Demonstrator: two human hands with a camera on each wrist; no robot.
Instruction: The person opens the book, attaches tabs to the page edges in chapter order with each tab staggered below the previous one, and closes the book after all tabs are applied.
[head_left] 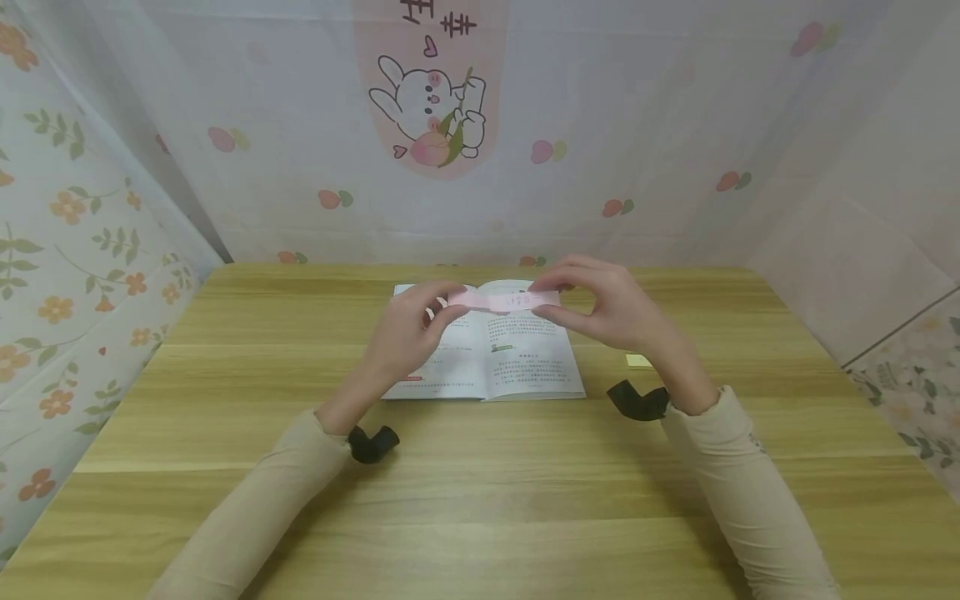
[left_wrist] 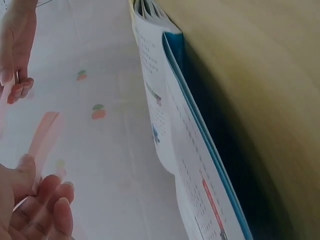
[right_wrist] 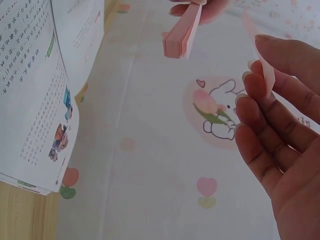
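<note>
1. Closest to me, two beige sleeves (head_left: 255, 496) reach in over the near edge of the tabletop (head_left: 480, 508), with black fittings (head_left: 637, 402) at the wrists.
2. And here's the centre of it: a pink slip (head_left: 517, 301) with handwriting on it, up in the air above the book, toward the tabletop's far edge. Its end overlaps the pink pad (head_left: 468, 301) as I look down, but from the wrists there's a gap between the two.
3. The right hand (head_left: 611, 308) has that slip, thumb and finger closed on its end, the other fingers loosely bent and holding nothing.
4. The left hand (head_left: 405, 329) pinches the pad, a thick little stack, between thumb and fingers; the gap there is only as wide as the stack.
5. So how far along? I'd call the writing and the parting of slip from pad done. What's left, by my reading, is finding both a resting place: neither has been put down, and I spot no pink on the visible pages.
6. Below them the book (head_left: 528, 385) lies open near the far edge, roughly midway between the tabletop's left and right edges.
7. Farther out, a yellow note (head_left: 637, 360) sits between the book and the tabletop's right edge, partly hidden by the right forearm.
8. Beyond the far edge hangs a cloth (head_left: 555, 221) with a rabbit print.
</note>
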